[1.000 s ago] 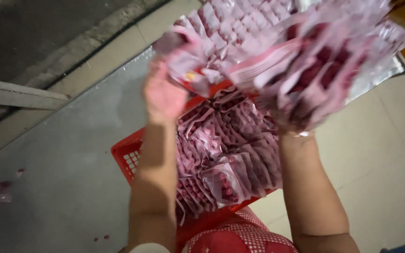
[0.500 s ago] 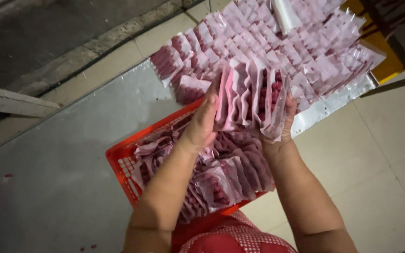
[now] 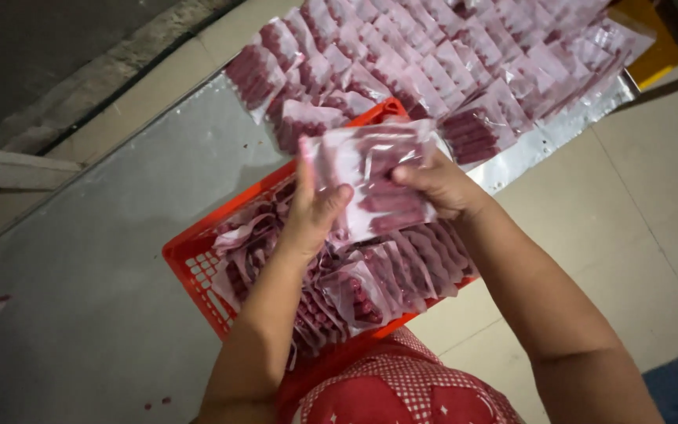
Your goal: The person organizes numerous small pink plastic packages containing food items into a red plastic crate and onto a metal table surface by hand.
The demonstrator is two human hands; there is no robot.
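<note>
Tiled floor and a grey mat, with both hands holding up a clear packet of red sausages over a red crate.

Grey mat (image 3: 80, 314) covers the floor from nine o'clock down to seven o'clock, and pale tiles (image 3: 653, 220) run from three to five o'clock. At the middle, the left hand (image 3: 311, 216) grips the left edge of the packet (image 3: 378, 184), thumb in front and fingers clamped behind, while the right hand (image 3: 437, 184) pinches the packet's right side, fingers closed on it. The packet is held flat towards the camera, just above the red crate (image 3: 198, 275), which is full of similar packets standing on edge. From twelve to two o'clock, rows of more packets (image 3: 449, 63) lie overlapping on a shiny sheet (image 3: 559, 133). At six o'clock a red checked garment (image 3: 402, 392) shows.
</note>
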